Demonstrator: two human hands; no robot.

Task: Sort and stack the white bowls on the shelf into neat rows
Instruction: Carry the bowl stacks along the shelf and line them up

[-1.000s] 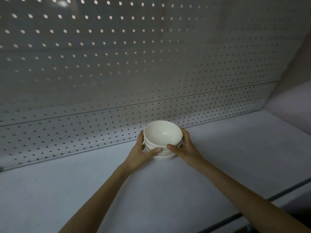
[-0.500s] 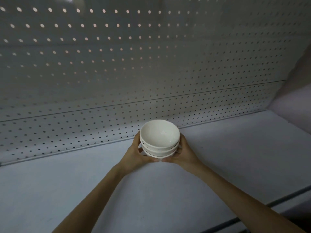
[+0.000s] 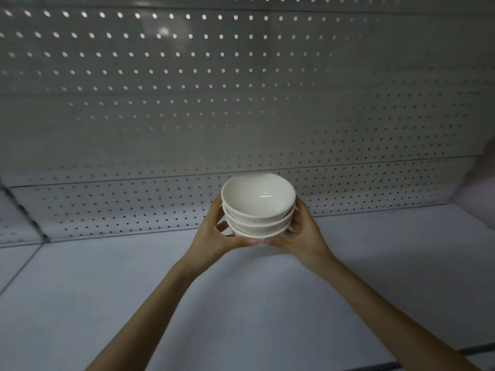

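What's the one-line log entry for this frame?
left hand: holds bowl stack | right hand: holds it | stack: three white bowls, nested, upright | shelf: below

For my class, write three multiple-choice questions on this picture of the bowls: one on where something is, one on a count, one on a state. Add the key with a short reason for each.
1. Where is the stack of bowls?
A. Flat on the floor.
B. Between the left hand and the right hand, in front of the perforated back panel.
C. Hanging from a hook.

2. How many bowls are in the stack?
A. One.
B. Six.
C. Three.

3. How is the top bowl?
A. Upright and empty.
B. Upside down.
C. Full of rice.

Key: 1 B, both hands clasp its sides with the panel behind; 2 C, three nested rims show; 3 A, its bare white inside faces up.
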